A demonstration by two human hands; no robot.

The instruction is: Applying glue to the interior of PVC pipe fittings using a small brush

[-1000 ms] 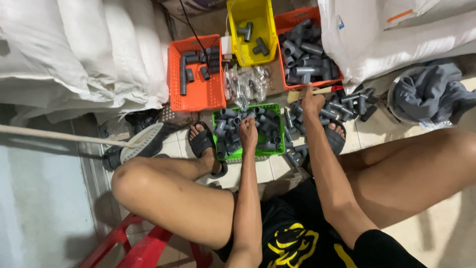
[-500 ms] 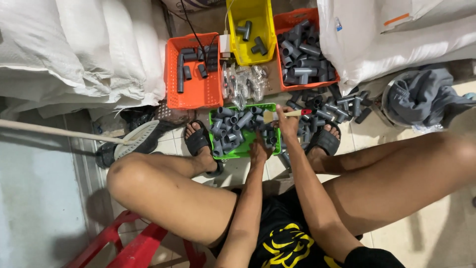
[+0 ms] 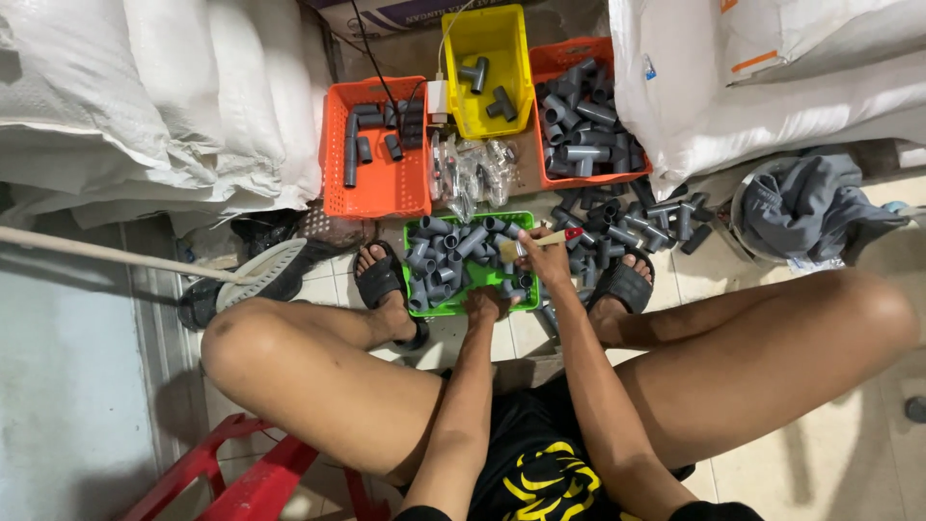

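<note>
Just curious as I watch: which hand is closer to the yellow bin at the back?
Right. The right hand, holding a small brush, is over the green tray's far corner; the left hand rests at its near edge, farther from the yellow bin.

The person wears black shorts (image 3: 540, 463) with a yellow printed pattern and black slide sandals (image 3: 381, 280) on both feet. Arms and legs are bare, without sleeves.
</note>
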